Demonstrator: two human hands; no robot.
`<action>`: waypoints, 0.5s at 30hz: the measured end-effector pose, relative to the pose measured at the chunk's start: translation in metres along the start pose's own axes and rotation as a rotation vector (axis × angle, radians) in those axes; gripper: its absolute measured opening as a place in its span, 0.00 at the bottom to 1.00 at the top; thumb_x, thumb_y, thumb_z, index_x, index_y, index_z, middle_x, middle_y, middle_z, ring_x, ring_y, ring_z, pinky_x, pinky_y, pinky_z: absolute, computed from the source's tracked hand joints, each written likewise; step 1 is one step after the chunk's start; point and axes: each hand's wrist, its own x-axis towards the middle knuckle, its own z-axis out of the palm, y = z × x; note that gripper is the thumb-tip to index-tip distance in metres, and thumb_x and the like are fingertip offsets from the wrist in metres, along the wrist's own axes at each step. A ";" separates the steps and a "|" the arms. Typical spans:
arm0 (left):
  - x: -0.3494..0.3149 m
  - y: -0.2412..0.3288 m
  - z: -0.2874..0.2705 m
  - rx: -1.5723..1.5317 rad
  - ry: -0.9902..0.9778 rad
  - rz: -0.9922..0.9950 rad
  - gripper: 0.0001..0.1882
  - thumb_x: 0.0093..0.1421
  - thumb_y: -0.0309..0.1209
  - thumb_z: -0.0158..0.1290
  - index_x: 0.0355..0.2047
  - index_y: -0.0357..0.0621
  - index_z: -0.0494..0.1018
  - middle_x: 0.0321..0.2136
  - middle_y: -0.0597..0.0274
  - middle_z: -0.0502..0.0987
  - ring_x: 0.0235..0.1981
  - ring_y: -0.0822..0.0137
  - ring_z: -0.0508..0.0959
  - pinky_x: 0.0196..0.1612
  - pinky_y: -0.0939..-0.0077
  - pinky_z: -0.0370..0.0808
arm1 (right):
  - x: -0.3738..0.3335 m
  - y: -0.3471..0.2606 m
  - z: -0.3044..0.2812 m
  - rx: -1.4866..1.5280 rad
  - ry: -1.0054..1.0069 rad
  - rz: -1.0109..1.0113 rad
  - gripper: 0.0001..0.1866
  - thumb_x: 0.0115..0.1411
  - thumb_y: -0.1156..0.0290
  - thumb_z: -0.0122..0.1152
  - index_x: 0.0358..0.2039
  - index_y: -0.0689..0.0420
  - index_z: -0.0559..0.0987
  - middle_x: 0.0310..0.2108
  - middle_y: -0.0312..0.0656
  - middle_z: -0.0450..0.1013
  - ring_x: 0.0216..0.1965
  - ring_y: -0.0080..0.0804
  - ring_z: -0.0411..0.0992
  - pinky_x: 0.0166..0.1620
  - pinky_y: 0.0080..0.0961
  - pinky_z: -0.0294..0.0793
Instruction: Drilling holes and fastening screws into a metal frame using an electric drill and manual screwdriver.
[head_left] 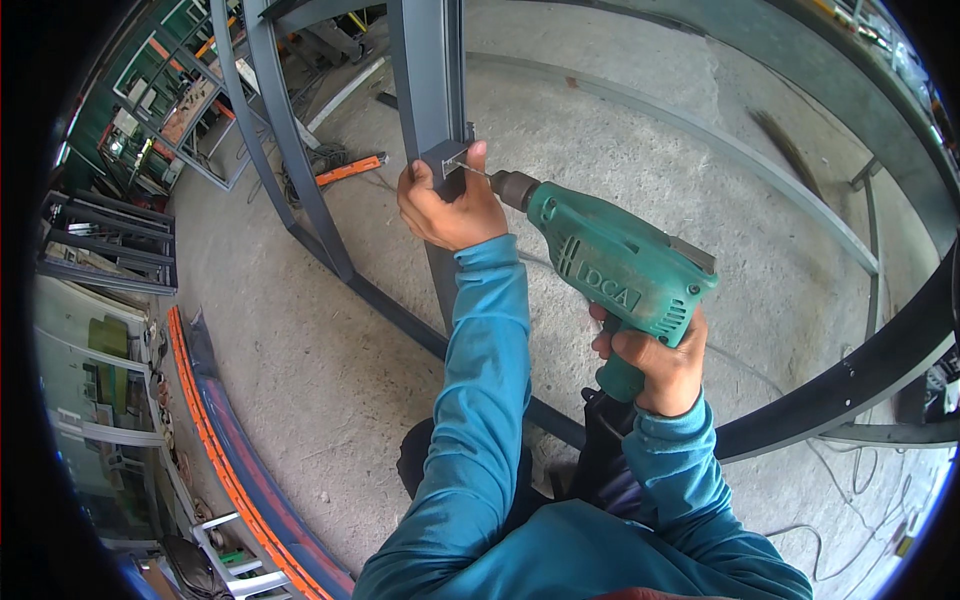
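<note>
A green drill (622, 258) is held by the right grip (665, 365), wrapped around its handle (620, 378). By the left grip (458, 215), a grey block (441, 158) is pinched at the upright grey profile (425, 80); the drill bit (472, 169) is pointed toward this block.

Left hand (458, 213) forward, fingers curled — right hand (668, 366) lower, closed, its hidden fingertips probably bent.

The right fingers (640, 350) partly hide the green plastic drill's handle (622, 379); the thin steel bit (474, 170) has an indistinct tip.
</note>
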 end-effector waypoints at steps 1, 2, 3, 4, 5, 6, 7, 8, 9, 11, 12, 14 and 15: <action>0.000 0.000 0.000 0.000 0.001 -0.002 0.35 0.43 0.54 0.70 0.40 0.42 0.69 0.39 0.52 0.74 0.42 0.49 0.77 0.42 0.52 0.71 | 0.000 0.000 0.002 -0.002 -0.001 0.000 0.29 0.39 0.89 0.62 0.48 0.67 0.72 0.39 0.50 0.77 0.40 0.40 0.78 0.41 0.34 0.81; 0.000 0.001 0.000 0.000 0.009 0.006 0.35 0.43 0.54 0.70 0.41 0.42 0.69 0.40 0.52 0.75 0.42 0.49 0.77 0.42 0.52 0.71 | 0.000 -0.002 0.004 0.006 0.004 0.015 0.29 0.39 0.89 0.61 0.48 0.67 0.72 0.39 0.51 0.77 0.40 0.40 0.78 0.40 0.33 0.82; 0.000 0.001 -0.001 -0.001 0.017 0.014 0.35 0.43 0.53 0.70 0.41 0.43 0.69 0.40 0.52 0.75 0.42 0.49 0.77 0.42 0.52 0.71 | 0.000 -0.002 0.006 0.014 0.010 0.030 0.30 0.39 0.89 0.61 0.48 0.67 0.72 0.39 0.51 0.77 0.40 0.41 0.78 0.39 0.33 0.82; 0.000 0.002 -0.001 -0.001 0.018 0.014 0.35 0.43 0.53 0.70 0.41 0.43 0.69 0.40 0.52 0.75 0.42 0.49 0.77 0.42 0.52 0.71 | 0.000 -0.003 0.007 0.014 0.009 0.028 0.30 0.39 0.89 0.61 0.48 0.67 0.72 0.39 0.51 0.77 0.40 0.41 0.78 0.39 0.33 0.82; 0.001 0.002 -0.001 -0.006 0.017 0.019 0.35 0.43 0.53 0.70 0.42 0.43 0.69 0.40 0.52 0.75 0.42 0.49 0.77 0.42 0.51 0.71 | 0.001 -0.003 0.007 0.002 0.003 0.023 0.30 0.39 0.89 0.61 0.48 0.67 0.71 0.39 0.51 0.77 0.40 0.40 0.78 0.39 0.32 0.82; 0.001 0.002 -0.002 -0.010 0.016 0.023 0.36 0.43 0.53 0.70 0.43 0.43 0.69 0.41 0.52 0.75 0.42 0.49 0.77 0.43 0.51 0.71 | 0.001 -0.003 0.008 -0.010 -0.003 0.017 0.30 0.39 0.89 0.61 0.49 0.67 0.71 0.39 0.51 0.77 0.40 0.40 0.78 0.38 0.32 0.82; 0.001 0.002 -0.002 -0.009 0.020 0.022 0.36 0.43 0.53 0.70 0.43 0.43 0.69 0.41 0.52 0.75 0.42 0.49 0.77 0.43 0.51 0.71 | 0.000 -0.004 0.008 -0.012 -0.007 0.016 0.30 0.39 0.89 0.61 0.49 0.67 0.71 0.39 0.51 0.77 0.40 0.40 0.78 0.38 0.32 0.82; 0.001 0.002 -0.003 0.000 0.020 0.027 0.36 0.43 0.53 0.70 0.43 0.43 0.69 0.41 0.51 0.75 0.42 0.48 0.77 0.43 0.51 0.71 | 0.000 -0.004 0.008 -0.006 -0.009 0.019 0.30 0.39 0.89 0.61 0.49 0.67 0.71 0.39 0.51 0.77 0.40 0.40 0.78 0.38 0.32 0.82; 0.000 0.001 -0.004 0.010 0.020 0.032 0.36 0.43 0.53 0.70 0.43 0.43 0.69 0.42 0.51 0.75 0.42 0.48 0.77 0.44 0.51 0.71 | 0.000 -0.004 0.008 -0.001 -0.011 0.023 0.31 0.39 0.89 0.61 0.49 0.67 0.71 0.39 0.50 0.77 0.40 0.40 0.78 0.38 0.32 0.83; -0.001 -0.001 -0.004 0.003 0.023 0.029 0.36 0.43 0.53 0.70 0.43 0.42 0.70 0.43 0.50 0.76 0.43 0.48 0.77 0.44 0.51 0.71 | -0.001 -0.002 0.008 0.008 -0.016 0.013 0.31 0.39 0.89 0.61 0.48 0.67 0.71 0.39 0.51 0.77 0.40 0.40 0.78 0.38 0.32 0.83; -0.001 -0.001 -0.004 -0.003 0.023 0.025 0.36 0.43 0.53 0.70 0.43 0.42 0.70 0.43 0.49 0.76 0.44 0.47 0.77 0.44 0.51 0.71 | -0.002 -0.001 0.009 0.017 -0.017 0.006 0.30 0.39 0.89 0.61 0.48 0.67 0.71 0.39 0.51 0.77 0.40 0.40 0.78 0.38 0.32 0.83; 0.000 0.006 -0.007 -0.015 0.028 0.015 0.31 0.41 0.43 0.72 0.41 0.40 0.71 0.41 0.50 0.77 0.44 0.47 0.77 0.46 0.53 0.71 | -0.002 -0.002 0.009 0.002 -0.013 -0.003 0.30 0.39 0.89 0.61 0.48 0.67 0.71 0.39 0.51 0.77 0.40 0.40 0.78 0.38 0.31 0.83; 0.001 0.009 -0.008 -0.025 0.032 0.006 0.28 0.39 0.33 0.74 0.38 0.37 0.73 0.39 0.51 0.77 0.43 0.47 0.77 0.48 0.56 0.71 | -0.002 -0.002 0.009 -0.014 -0.010 -0.009 0.30 0.40 0.88 0.61 0.49 0.67 0.71 0.39 0.51 0.77 0.40 0.40 0.78 0.37 0.31 0.83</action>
